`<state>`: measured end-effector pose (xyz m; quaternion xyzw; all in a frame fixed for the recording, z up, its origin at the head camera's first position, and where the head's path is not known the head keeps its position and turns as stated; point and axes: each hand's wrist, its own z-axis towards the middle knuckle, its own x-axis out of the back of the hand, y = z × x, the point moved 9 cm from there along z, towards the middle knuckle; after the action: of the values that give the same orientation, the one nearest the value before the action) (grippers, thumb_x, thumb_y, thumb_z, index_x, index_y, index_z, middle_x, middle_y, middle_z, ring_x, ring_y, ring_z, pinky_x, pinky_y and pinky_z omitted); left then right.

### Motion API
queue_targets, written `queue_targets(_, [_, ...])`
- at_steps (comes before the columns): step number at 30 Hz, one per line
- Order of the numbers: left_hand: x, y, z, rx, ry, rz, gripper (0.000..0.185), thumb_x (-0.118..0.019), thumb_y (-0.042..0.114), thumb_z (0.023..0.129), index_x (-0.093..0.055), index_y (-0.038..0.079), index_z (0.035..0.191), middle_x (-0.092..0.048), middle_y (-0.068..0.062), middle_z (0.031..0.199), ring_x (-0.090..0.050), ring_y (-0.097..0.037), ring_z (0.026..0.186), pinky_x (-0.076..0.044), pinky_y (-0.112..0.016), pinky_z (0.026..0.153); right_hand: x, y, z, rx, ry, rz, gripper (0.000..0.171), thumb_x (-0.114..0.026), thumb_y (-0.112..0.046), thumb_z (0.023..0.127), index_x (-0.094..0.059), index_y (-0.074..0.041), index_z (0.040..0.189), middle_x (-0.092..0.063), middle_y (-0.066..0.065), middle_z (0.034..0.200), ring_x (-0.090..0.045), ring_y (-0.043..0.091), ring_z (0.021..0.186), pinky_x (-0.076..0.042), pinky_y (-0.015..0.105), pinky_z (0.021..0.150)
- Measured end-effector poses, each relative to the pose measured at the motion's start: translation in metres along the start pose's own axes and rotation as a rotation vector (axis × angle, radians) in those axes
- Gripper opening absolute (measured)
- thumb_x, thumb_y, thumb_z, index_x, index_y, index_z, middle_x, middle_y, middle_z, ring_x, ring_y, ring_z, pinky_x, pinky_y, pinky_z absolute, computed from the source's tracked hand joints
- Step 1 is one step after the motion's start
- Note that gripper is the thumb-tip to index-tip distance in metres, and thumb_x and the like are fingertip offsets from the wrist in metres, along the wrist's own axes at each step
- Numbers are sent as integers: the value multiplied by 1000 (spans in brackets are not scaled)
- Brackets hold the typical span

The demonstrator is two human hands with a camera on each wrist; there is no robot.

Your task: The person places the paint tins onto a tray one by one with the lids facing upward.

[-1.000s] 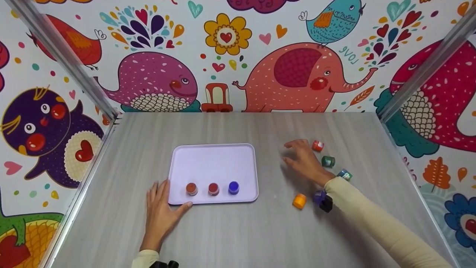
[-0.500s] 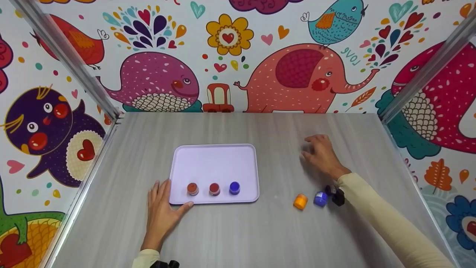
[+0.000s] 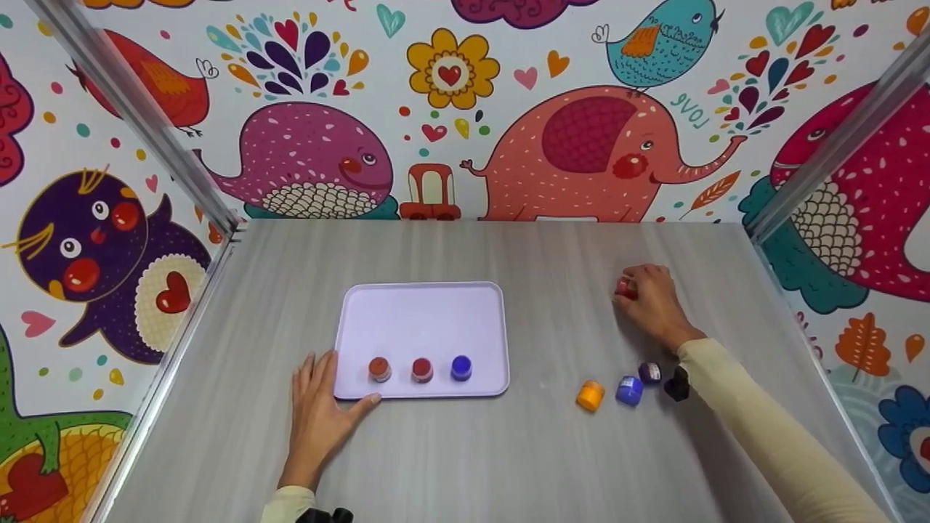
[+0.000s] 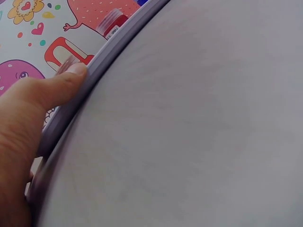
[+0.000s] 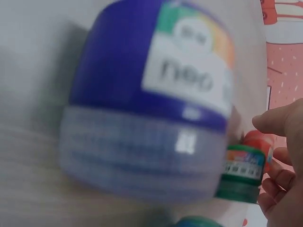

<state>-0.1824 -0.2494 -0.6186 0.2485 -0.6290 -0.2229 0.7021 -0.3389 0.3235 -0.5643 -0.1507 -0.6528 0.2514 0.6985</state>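
My left hand [image 3: 317,421] rests at the near left corner of a lilac tray [image 3: 421,312], fingers straight along its side. In the left wrist view the thumb [image 4: 66,87] lies on the rim. Along the tray's near side stand a brown-orange paint jar [image 3: 379,369], a dark red one [image 3: 422,370] and a blue one [image 3: 461,368]. At the right, my right hand [image 3: 657,305] has thumb and fingers around a red paint jar [image 3: 625,288] on the table. The right wrist view shows a green paint jar [image 5: 242,172] beside that red jar.
Nearer me on the right lie an orange-yellow paint jar [image 3: 590,396], a blue-violet paint jar [image 3: 629,391] and a dark purple paint jar [image 3: 650,373]. A teal lid [image 5: 199,222] shows at the right wrist view's lower edge. Patterned walls with metal corner posts enclose the table.
My right hand has moved rightward from beside the red jar and closed around it. Its arm uncovers the purple jar and hides the green and teal ones. The left hand stays at the tray.
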Motion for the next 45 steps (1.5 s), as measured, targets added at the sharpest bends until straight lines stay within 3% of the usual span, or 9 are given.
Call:
queue_targets(10, [2, 3, -1, -37, 49, 2, 112, -90, 57, 84, -42, -4, 164, -42, -30, 168, -18, -56, 162, -4, -70, 133, -2, 12, 0, -16, -6, -53, 54, -79, -6, 100, -55, 15, 143, -54, 35, 140, -43, 52, 133, -38, 67, 119])
queue_targets(21, [0, 1, 1, -19, 14, 9, 115, -92, 57, 83, -40, -4, 166, -41, -28, 169, -17, -53, 163, -4, -69, 133, -5, 18, 1, -45, -49, -38, 51, -77, -11, 103, -56, 13, 143, -55, 32, 139, -43, 50, 131, -41, 66, 115])
queue_targets(38, [0, -1, -1, -4, 5, 10, 117, -88, 62, 85, -37, -3, 167, -38, -28, 171, -15, -52, 164, -1, -67, 134, -8, -2, 1, -8, -18, -49, 38, -80, -8, 100, -66, 9, 131, -62, 27, 125, -48, 45, 120, -45, 61, 106])
queue_targets(45, [4, 3, 1, -69, 72, 5, 114, -89, 60, 82, -44, -6, 163, -46, -30, 165, -22, -56, 161, -7, -72, 131, -11, -23, -1, 52, 30, -22, 37, -83, -9, 97, -68, 9, 127, -66, 25, 120, -51, 42, 116, -43, 58, 104])
